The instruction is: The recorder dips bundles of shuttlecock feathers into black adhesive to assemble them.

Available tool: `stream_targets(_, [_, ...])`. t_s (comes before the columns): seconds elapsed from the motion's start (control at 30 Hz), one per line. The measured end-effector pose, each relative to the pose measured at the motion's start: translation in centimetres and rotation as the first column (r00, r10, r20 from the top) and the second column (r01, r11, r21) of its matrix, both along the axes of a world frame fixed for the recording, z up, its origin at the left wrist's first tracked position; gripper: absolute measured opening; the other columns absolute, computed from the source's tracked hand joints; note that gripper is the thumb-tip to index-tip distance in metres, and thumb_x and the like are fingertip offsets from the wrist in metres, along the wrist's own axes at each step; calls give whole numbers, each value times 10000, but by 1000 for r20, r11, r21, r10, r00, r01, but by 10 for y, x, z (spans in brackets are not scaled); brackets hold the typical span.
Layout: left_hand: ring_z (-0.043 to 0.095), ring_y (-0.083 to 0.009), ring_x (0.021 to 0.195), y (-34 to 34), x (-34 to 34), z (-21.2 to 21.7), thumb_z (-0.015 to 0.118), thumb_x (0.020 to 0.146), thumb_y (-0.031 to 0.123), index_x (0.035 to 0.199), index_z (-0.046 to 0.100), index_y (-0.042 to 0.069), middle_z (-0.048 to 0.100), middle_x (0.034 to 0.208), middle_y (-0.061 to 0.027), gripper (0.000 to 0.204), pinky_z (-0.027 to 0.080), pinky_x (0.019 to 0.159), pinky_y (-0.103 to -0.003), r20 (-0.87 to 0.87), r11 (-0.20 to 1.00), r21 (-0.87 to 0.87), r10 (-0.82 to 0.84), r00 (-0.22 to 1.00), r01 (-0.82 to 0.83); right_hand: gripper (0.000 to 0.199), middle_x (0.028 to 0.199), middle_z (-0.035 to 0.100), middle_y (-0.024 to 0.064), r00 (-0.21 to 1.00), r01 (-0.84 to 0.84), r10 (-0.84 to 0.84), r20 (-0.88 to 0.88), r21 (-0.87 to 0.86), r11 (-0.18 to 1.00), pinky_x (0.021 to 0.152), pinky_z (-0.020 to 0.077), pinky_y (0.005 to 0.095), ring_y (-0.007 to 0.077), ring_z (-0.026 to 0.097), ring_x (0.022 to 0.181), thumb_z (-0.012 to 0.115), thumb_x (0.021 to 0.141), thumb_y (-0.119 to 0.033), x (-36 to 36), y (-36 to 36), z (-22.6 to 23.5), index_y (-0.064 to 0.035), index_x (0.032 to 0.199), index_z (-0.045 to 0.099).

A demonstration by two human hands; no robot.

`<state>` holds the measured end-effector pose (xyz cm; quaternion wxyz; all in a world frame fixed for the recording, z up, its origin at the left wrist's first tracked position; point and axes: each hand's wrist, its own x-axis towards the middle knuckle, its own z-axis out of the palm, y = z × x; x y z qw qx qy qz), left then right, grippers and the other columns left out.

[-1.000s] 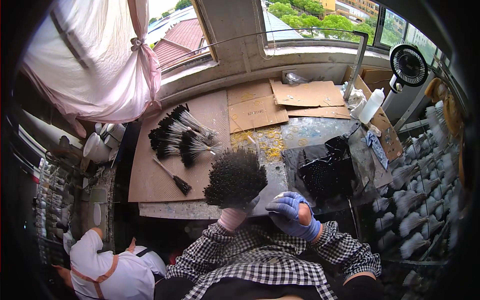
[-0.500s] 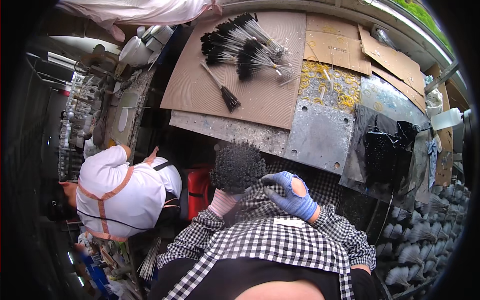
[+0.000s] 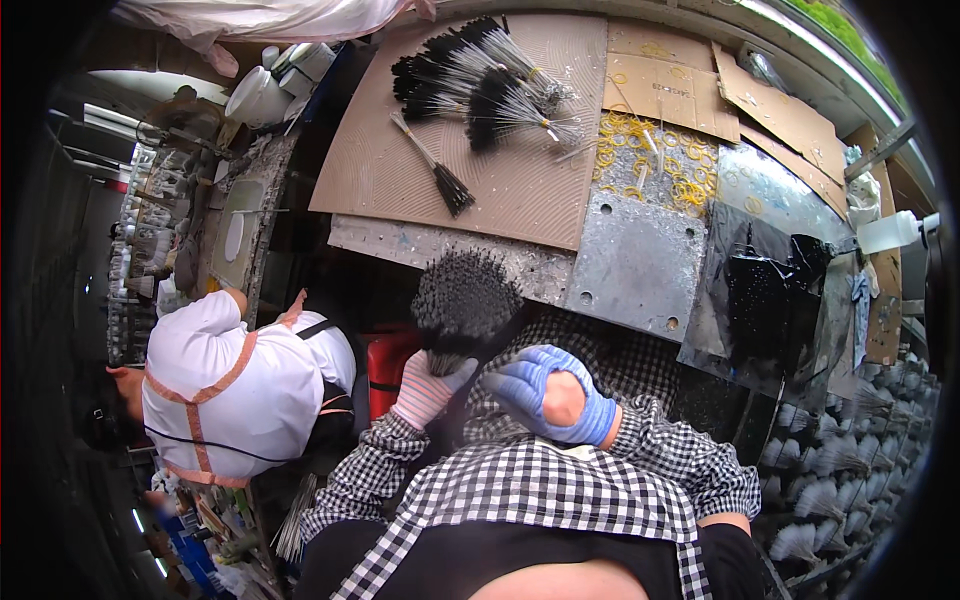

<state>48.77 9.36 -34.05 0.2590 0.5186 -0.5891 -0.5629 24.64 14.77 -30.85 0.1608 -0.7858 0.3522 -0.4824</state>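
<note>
A thick round bundle of black-bristled brushes (image 3: pixel 465 300) stands bristles up in front of my body, its thin stems gathered below. My left hand (image 3: pixel 430 388), in a pink-and-white striped glove, is closed round those stems. Just to the right is my right hand (image 3: pixel 560 395), in a blue glove with a hole over its back. Its fingers stretch left toward the stems, apart from them as far as I can see, and its palm side is hidden. Beyond the hands, a pile of similar black brushes (image 3: pixel 480 75) and a smaller bundle (image 3: pixel 435 165) lie on a brown board (image 3: pixel 370 150).
Yellow rubber bands (image 3: pixel 690 185) are scattered beside a grey metal plate (image 3: pixel 635 260). Cardboard pieces (image 3: pixel 670 95), a black plastic sheet (image 3: pixel 770 290) and a white bottle (image 3: pixel 888 232) are on the right. White brushes (image 3: pixel 830 460) fill a rack below. A person in white (image 3: pixel 230 390) works at left.
My left hand and the brush bundle have risen a little and tilted clear of the shadow. My right hand has shifted left, its fingers now closer together.
</note>
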Motion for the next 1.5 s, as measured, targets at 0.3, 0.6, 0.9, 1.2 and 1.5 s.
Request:
stream_targets(0.3, [620, -325, 1022, -79, -101, 170, 750, 697, 181, 1090, 664, 123, 677, 1000, -108, 407, 472, 944, -426, 915, 410, -399, 232, 329, 820, 204, 765, 635, 83, 646, 487, -439, -625, -105, 867, 790, 500, 453, 312, 667, 800, 612, 825, -266, -18, -103, 72, -69, 864, 572])
stream_targets(0.6, [545, -218, 1178, -119, -229, 196, 704, 879, 374, 1382, 437, -14, 560, 1270, -137, 690, 419, 1029, -381, -104, 466, -837, -648, 754, 286, 546, 928, 696, 139, 910, 401, -414, -30, 325, 857, 811, 540, 363, 247, 683, 883, 770, 788, -449, -151, -59, 131, -49, 1130, 628])
stream_targets(0.9, [692, -221, 961, -114, -314, 151, 635, 960, 281, 1014, 686, 18, 714, 1035, -148, 273, 575, 846, -349, -461, 584, -401, -794, 396, 705, 518, 854, 726, 103, 589, 808, -764, -263, 184, 560, 733, 564, 305, 183, 712, 782, 759, 794, -488, -197, 37, 118, -33, 1024, 670])
stream_targets(1.2, [709, -231, 912, -102, -359, 141, 666, 936, 253, 1051, 652, -37, 711, 969, -156, 312, 599, 767, -322, -479, 603, -303, -766, 429, 738, 312, 753, 699, 98, 662, 740, -735, -150, 292, 607, 686, 553, 380, 264, 691, 696, 742, 774, -377, -206, 44, 47, -93, 892, 687])
stream_targets(1.5, [685, -199, 820, -73, -389, 144, 659, 937, 261, 1030, 648, 20, 694, 881, -98, 258, 571, 720, -330, -295, 637, -413, -770, 566, 651, 382, 791, 699, 121, 542, 839, -807, -234, 211, 502, 740, 559, 372, 271, 697, 743, 737, 741, -310, -222, 53, 35, -70, 1025, 648])
